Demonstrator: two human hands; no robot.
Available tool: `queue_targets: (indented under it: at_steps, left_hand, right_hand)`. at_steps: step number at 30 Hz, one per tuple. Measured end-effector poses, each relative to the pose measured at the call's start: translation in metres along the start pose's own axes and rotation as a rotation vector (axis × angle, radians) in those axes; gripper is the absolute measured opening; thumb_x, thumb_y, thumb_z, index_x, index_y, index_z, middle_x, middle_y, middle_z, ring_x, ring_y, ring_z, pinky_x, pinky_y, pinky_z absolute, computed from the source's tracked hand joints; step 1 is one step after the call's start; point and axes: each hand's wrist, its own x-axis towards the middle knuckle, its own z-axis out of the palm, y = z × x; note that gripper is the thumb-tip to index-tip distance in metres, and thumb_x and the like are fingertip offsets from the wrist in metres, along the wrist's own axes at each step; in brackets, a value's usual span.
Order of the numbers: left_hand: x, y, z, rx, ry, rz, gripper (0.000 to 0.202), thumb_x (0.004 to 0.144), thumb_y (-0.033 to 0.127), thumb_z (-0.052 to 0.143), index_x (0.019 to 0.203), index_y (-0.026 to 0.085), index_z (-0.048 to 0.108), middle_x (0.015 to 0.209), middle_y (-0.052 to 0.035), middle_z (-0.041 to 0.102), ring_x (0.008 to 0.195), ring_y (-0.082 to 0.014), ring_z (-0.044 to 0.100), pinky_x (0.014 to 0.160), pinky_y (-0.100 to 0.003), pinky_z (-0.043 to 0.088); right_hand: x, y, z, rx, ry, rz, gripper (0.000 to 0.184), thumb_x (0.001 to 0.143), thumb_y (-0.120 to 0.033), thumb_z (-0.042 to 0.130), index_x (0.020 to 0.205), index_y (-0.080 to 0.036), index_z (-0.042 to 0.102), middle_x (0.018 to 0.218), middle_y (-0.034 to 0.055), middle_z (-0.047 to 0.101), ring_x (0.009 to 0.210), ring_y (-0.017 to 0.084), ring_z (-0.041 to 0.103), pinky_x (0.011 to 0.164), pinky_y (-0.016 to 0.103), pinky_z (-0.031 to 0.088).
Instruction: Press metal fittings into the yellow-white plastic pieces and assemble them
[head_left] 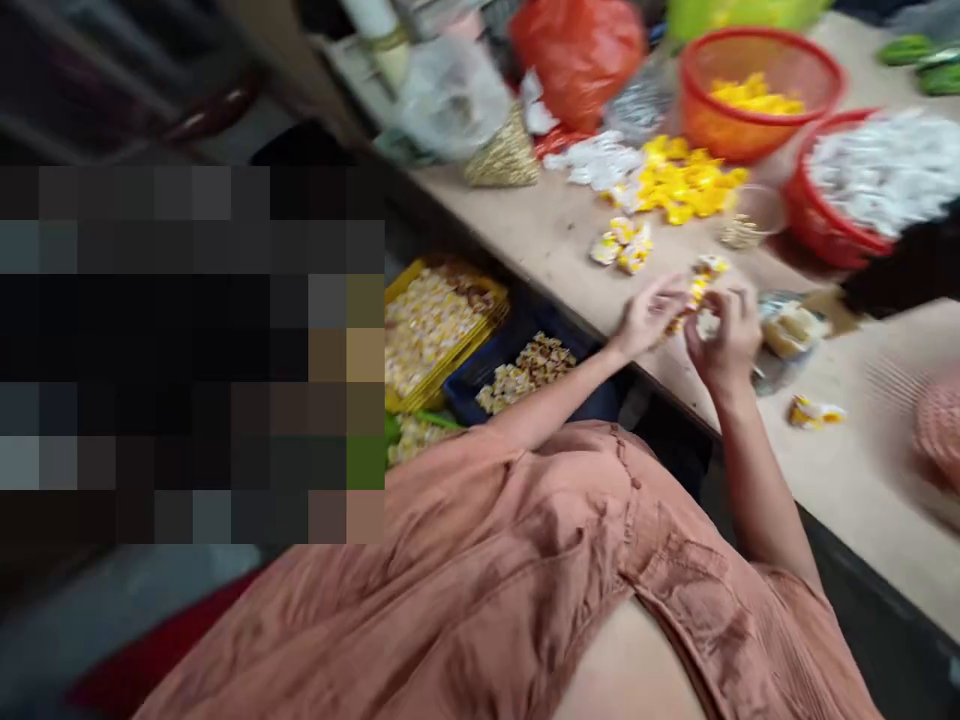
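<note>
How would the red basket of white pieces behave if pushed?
The red basket would probably slide rather than tip, since it looks wide and low. It's likely light for its size: the white pieces look thin and crinkled. Those heaped above the rim may spill if jolted.

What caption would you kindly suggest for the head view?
Left hand and right hand close together at a table, beside yellow-and-white pieces, a red basket of white pieces beyond.
</note>
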Motion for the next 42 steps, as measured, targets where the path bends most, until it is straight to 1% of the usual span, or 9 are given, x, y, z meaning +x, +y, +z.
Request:
queue_targets:
  at_steps: [2,5,7,12,21,27,32,38,42]
  left_hand:
    - [0.008,-0.008,0.02,-0.083,-0.089,-0.014,0.056,0.1,0.056,0.075,0.141,0.018,0.072,0.125,-0.0137,0.078,0.105,-0.0235,0.077,0.098,-0.039,0.062]
    - [0.005,-0.004,0.024,-0.067,-0.007,0.075,0.053,0.101,0.052,0.076,0.14,0.016,0.072,0.132,-0.0143,0.076,0.118,-0.0248,0.075,0.109,-0.041,0.06]
    - [-0.01,0.014,0.015,0.04,0.068,0.146,0.049,0.098,0.051,0.079,0.134,0.017,0.075,0.133,-0.0139,0.075,0.125,-0.0275,0.073,0.114,-0.045,0.057]
    - [-0.042,0.063,0.005,0.337,-0.082,0.197,0.041,0.093,0.042,0.085,0.129,0.022,0.078,0.131,-0.0135,0.073,0.126,-0.0309,0.071,0.115,-0.047,0.057]
    - [-0.057,0.067,0.071,0.532,-0.386,0.264,0.034,0.092,0.031,0.083,0.126,0.025,0.079,0.135,-0.0109,0.073,0.128,-0.0289,0.071,0.116,-0.045,0.057]
    - [-0.058,0.055,0.096,0.175,-0.622,-0.091,0.059,0.086,0.049,0.092,0.133,0.021,0.07,0.121,-0.01,0.077,0.102,-0.0223,0.078,0.088,-0.033,0.067]
    - [-0.061,0.052,0.108,0.052,-0.519,-0.134,0.049,0.084,0.044,0.095,0.123,0.023,0.075,0.123,-0.0067,0.068,0.1,-0.0163,0.077,0.085,-0.024,0.067]
    - [-0.068,0.053,0.104,0.186,-0.469,0.033,0.046,0.088,0.045,0.092,0.126,0.024,0.076,0.124,-0.0068,0.062,0.103,-0.0159,0.076,0.089,-0.024,0.066]
    - [-0.063,0.062,0.071,0.307,-0.482,0.153,0.051,0.092,0.046,0.088,0.136,0.025,0.073,0.132,-0.0098,0.065,0.111,-0.0201,0.076,0.098,-0.031,0.067]
  right_hand:
    - [-0.013,0.002,-0.018,-0.038,0.034,-0.034,0.028,0.104,-0.04,0.057,0.122,-0.023,0.069,0.118,0.0163,0.067,0.118,0.034,0.067,0.104,0.059,0.058]
    - [-0.018,-0.003,-0.027,0.107,0.049,-0.024,0.03,0.105,-0.043,0.059,0.126,-0.027,0.071,0.118,0.0136,0.066,0.112,0.03,0.069,0.093,0.052,0.065]
    - [-0.021,-0.014,-0.026,0.266,0.058,0.045,0.03,0.105,-0.045,0.061,0.126,-0.028,0.072,0.116,0.0115,0.066,0.106,0.027,0.07,0.086,0.046,0.067]
    - [-0.038,-0.031,-0.04,0.544,0.122,0.297,0.029,0.105,-0.046,0.065,0.127,-0.027,0.073,0.11,0.0087,0.066,0.098,0.022,0.071,0.084,0.04,0.067]
    - [-0.087,-0.012,-0.103,0.502,0.249,0.312,0.018,0.099,-0.036,0.078,0.114,-0.027,0.082,0.099,0.0051,0.069,0.085,0.016,0.066,0.079,0.034,0.063]
    - [-0.114,0.01,-0.124,0.748,0.264,0.424,0.024,0.097,-0.05,0.08,0.104,-0.027,0.084,0.105,0.0064,0.068,0.103,0.019,0.07,0.084,0.032,0.067]
    - [-0.127,0.009,-0.122,0.701,0.435,0.554,0.036,0.09,-0.056,0.087,0.107,-0.025,0.082,0.105,0.0056,0.072,0.094,0.016,0.072,0.082,0.03,0.067]
    - [-0.12,-0.008,-0.118,0.64,0.454,0.569,0.03,0.093,-0.051,0.082,0.094,-0.022,0.08,0.095,0.0054,0.074,0.087,0.016,0.071,0.078,0.03,0.064]
    - [-0.104,-0.016,-0.107,0.561,0.429,0.475,0.017,0.098,-0.039,0.076,0.095,-0.022,0.08,0.092,0.0055,0.075,0.089,0.017,0.07,0.078,0.031,0.061]
